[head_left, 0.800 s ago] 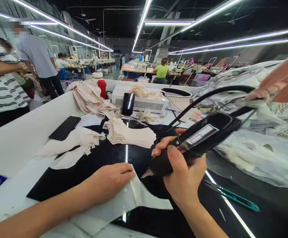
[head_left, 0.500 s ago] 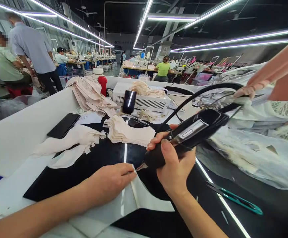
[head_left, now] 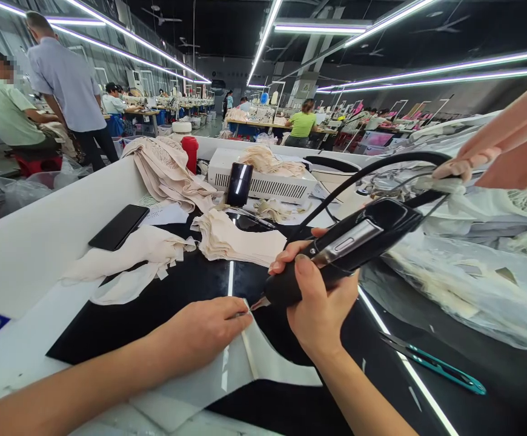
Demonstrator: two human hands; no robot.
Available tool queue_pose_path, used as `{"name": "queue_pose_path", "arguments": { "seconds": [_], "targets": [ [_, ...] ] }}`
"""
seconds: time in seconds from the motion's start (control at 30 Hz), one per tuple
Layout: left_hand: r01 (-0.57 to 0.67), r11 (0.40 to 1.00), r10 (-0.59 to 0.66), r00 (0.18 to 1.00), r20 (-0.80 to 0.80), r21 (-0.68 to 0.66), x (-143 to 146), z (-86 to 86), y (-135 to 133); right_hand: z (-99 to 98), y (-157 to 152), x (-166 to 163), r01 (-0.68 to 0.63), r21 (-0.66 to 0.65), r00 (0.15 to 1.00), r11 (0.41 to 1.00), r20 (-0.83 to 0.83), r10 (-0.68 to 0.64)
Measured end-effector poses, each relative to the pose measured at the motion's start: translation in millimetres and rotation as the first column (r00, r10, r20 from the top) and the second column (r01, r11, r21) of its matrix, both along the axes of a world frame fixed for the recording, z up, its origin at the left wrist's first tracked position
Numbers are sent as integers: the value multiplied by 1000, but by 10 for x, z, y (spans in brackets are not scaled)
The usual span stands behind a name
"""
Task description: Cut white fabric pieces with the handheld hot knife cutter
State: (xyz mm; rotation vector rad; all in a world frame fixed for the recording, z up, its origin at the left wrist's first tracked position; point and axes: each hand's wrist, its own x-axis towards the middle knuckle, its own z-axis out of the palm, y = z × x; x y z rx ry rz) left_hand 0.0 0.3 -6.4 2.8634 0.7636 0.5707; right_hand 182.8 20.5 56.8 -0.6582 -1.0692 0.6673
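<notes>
My right hand (head_left: 322, 309) is wrapped around a thick black corded hand tool (head_left: 352, 236) with a metal panel on its side. Its narrow pointed tip (head_left: 260, 303) slants down to the left and meets the edge of a thin white fabric piece (head_left: 275, 360). At that edge, right by the tip, my left hand (head_left: 211, 330) pinches the fabric between thumb and forefinger. A thin dark sliver shows between those fingers; I cannot make out what it is. The fabric lies over a shiny black work surface (head_left: 191, 281).
Teal thread snips (head_left: 445, 366) lie at the right. Beyond my hands are stacked cream fabric pieces (head_left: 240, 239), a black phone (head_left: 118, 227), a white vented box (head_left: 263, 178) and a red bottle (head_left: 190, 154). Plastic-wrapped material (head_left: 477, 290) fills the right side. The tool's cable (head_left: 358, 175) arches behind it.
The whole view has shifted slightly. My left fingertips have edged a little towards the tool's tip along the fabric edge. Both hands keep their hold.
</notes>
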Motion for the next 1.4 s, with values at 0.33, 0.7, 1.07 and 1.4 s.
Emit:
{"name": "queue_pose_path", "arguments": {
  "seconds": [0.33,0.7,1.07,1.4],
  "targets": [
    [-25,999,25,1000,2,28,12,26,-17,45,-50,31,21,20,999,1000,-26,-20],
    [-29,999,28,1000,9,38,6,-6,-1,-12,14,-9,25,1,999,1000,-22,-24],
    [-32,999,32,999,-4,3,5,35,-10,44,-74,16,38,4,999,999,-18,-38],
    [-34,998,32,999,-30,-60,-12,48,0,9,-137,12,46,-10,999,999,1,-46]
  ]
}}
